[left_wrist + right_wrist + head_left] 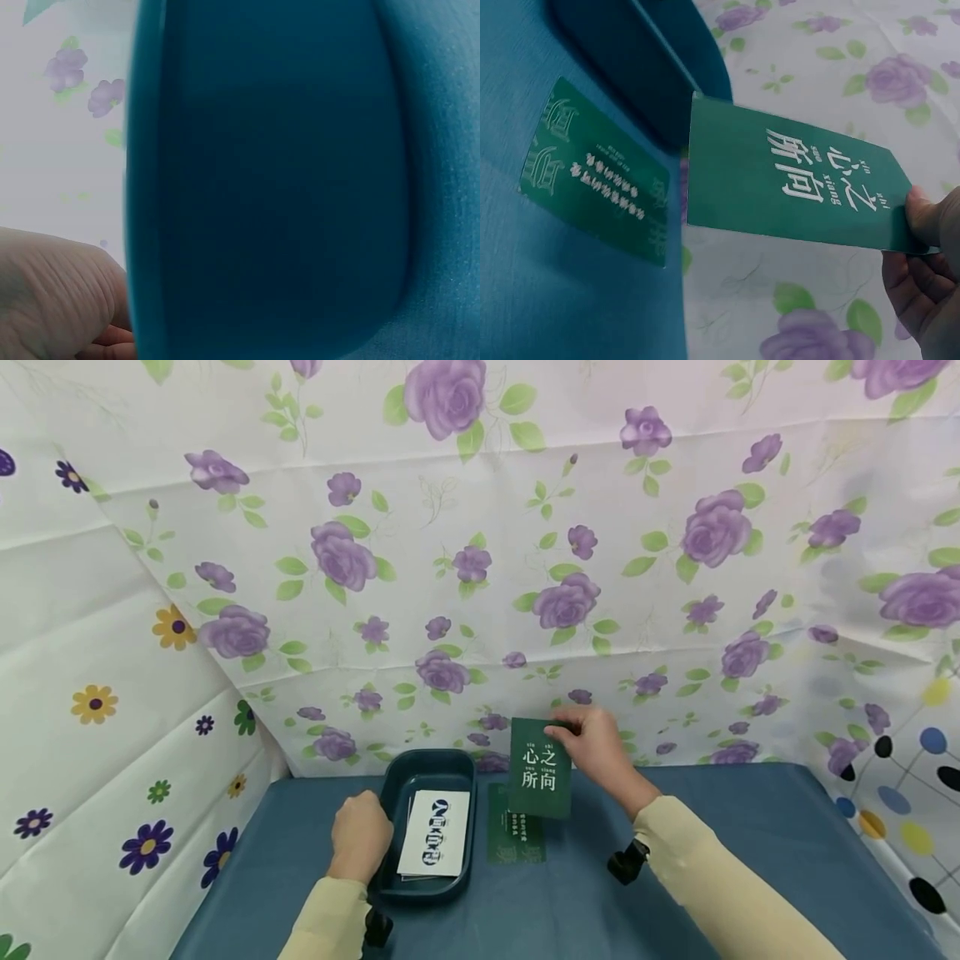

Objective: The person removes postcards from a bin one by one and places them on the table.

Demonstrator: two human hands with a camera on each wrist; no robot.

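Observation:
In the head view my right hand (594, 745) pinches a dark green card (540, 797) by its upper right corner, raised above the table. White Chinese characters with small pinyin face up on it. Below, a second green card (600, 176) lies flat on the table, partly covered by the raised one in the head view. My left hand (362, 833) has its fingers curled at the left rim of a dark teal tray (427, 758) and grips it; the fingertips are hidden. Inside the tray rests a small stack of white cards (435, 833) with blue lettering on top.
The blue-covered table (697, 843) runs up to a white cloth backdrop (480, 677) with purple roses. Another flowered cloth (112, 635) hangs along the left, and a dotted cloth (911, 793) is at the right. Black wrist cameras (628, 862) sit at both cuffs.

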